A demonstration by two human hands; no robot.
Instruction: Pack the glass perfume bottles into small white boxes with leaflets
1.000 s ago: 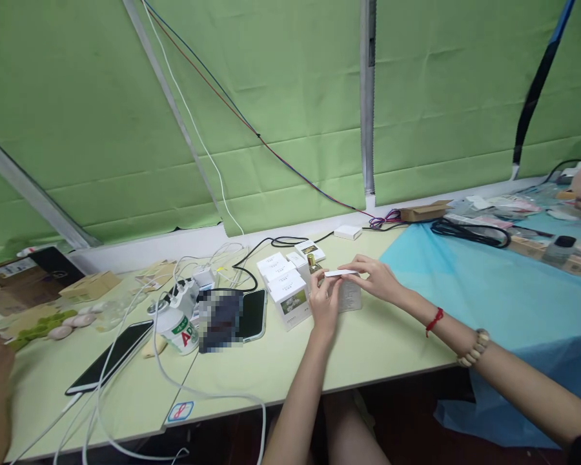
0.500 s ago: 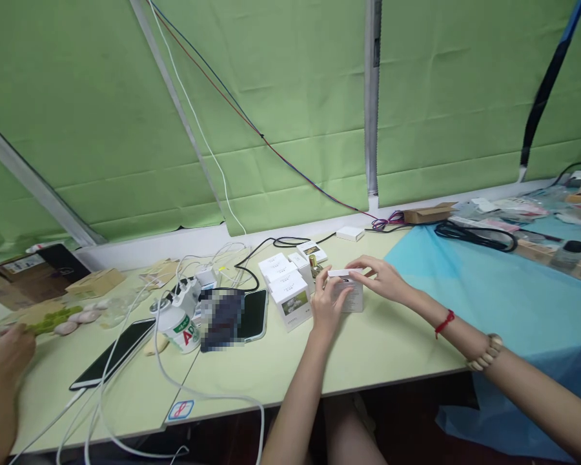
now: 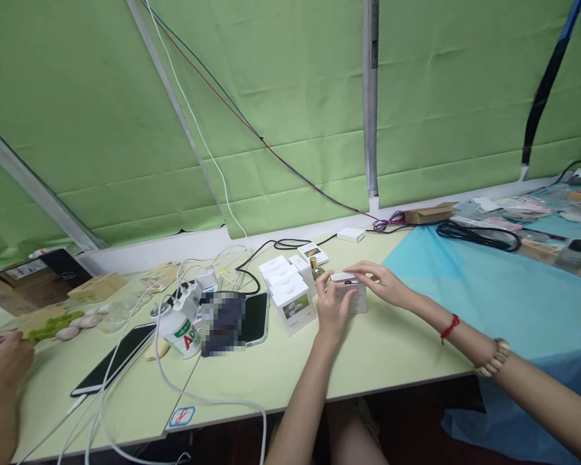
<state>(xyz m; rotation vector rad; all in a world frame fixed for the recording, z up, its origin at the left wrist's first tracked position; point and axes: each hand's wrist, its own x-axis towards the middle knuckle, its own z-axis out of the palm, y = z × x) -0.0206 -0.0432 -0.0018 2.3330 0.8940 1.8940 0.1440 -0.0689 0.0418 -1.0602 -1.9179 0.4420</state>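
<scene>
The box (image 3: 359, 303) is located between the two hands, directly to the right of the left hand (image 3: 333, 309) and to the left of the right hand (image 3: 385, 284). Both hands are in contact with it, so neither is clearly the nearer.

Left hand: clamped on the box. The thumb lies across the near face; the fingers are at the left end of the top edge. Right hand: fingertips together at the right end of the top edge, approaching from the right. Whether they pinch the edge or only press on it cannot be told.

Box orientation: the printed face is upright and turned toward the person; the white top panel spans the gap between the hands. The base appears to rest on the table (image 3: 392, 345). The long axis cannot be confirmed, because the hands cover the left end and part of the top. A small dark spot is visible just below the top edge; gap or print, it is too small to tell.

Clearances: to the left of the left hand, room is tight, with the box row (image 3: 288, 284) just beside it. Beyond the left hand, the bottle (image 3: 314, 267) stands near its fingertips. To the right, beneath the right forearm, table surface extends to the sheet (image 3: 465, 284). Toward the person, table surface runs from both hands to the near edge, giving the widest room.
</scene>
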